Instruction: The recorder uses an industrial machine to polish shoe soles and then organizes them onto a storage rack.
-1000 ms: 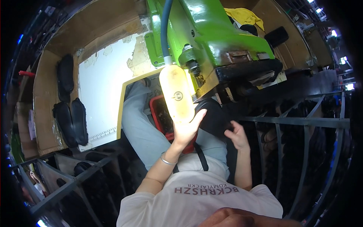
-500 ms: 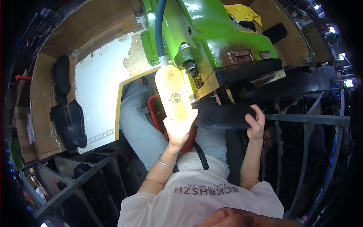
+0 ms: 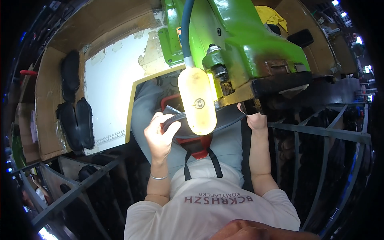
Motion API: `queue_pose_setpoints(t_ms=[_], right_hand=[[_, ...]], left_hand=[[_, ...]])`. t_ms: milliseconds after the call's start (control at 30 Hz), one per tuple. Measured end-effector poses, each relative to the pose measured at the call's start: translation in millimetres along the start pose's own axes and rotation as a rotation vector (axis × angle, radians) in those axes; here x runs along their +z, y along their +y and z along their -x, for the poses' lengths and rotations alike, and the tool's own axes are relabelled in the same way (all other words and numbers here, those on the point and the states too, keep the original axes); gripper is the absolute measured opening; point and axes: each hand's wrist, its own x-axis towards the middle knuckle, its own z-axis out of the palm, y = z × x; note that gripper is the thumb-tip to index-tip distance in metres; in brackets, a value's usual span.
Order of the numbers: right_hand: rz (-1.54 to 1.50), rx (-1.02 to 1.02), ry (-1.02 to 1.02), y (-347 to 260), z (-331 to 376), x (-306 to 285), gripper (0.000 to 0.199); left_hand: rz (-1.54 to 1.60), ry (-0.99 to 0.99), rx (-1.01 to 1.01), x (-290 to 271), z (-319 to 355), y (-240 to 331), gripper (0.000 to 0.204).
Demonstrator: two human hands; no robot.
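Observation:
A long black shoe sole (image 3: 230, 119) lies crosswise over my lap, below the head of the green machine (image 3: 260, 52). My left hand (image 3: 159, 135) pinches its left end between thumb and fingers. At the other end, my right hand (image 3: 256, 120) grips the sole close under the machine head, where a dark machine part hides some of its fingers. A lit, oval yellowish lamp (image 3: 197, 102) on a blue-grey hose hangs in front and covers the middle of the sole.
On the left, several black soles (image 3: 74, 124) rest against the cardboard side of a white worktable (image 3: 108, 88). Metal racks (image 3: 328, 132) holding dark pieces flank me on both sides. A yellow cloth (image 3: 272, 17) lies behind the machine. Something red (image 3: 196, 146) sits between my legs.
My left hand has moved from the lamp to the left end of the sole. My right hand has shifted left, closer under the machine head. The sole has moved left and tilted.

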Motion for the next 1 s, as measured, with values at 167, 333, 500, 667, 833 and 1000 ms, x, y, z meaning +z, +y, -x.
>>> queue_pose_setpoints(t_ms=[167, 333, 500, 667, 833, 1000], right_hand=[[0.258, -0.055, 0.187, -12, 4, -4, 0.027], [0.213, -0.102, 0.268, -22, -5, -7, 0.031], [0.227, 0.024, 0.132, -13, 1, 19, 0.031], [0.103, 0.093, 0.120, 1, 4, 52, 0.023], [0.136, 0.104, 0.106, 10, -10, 65, 0.028], [0.242, 0.057, 0.071, 10, -10, 71, 0.037]], left_hand=[[-0.118, -0.067, -0.006, 11, 11, -1, 0.021], [-0.226, -0.051, 0.096, 30, 6, -2, 0.019], [0.059, 0.053, 0.030, -3, -6, 0, 0.015], [0.050, 0.039, -0.060, -53, 17, -6, 0.012], [0.043, -0.108, -0.176, -58, 63, -29, 0.023], [0.026, -0.241, -0.215, -6, 109, -61, 0.019]])
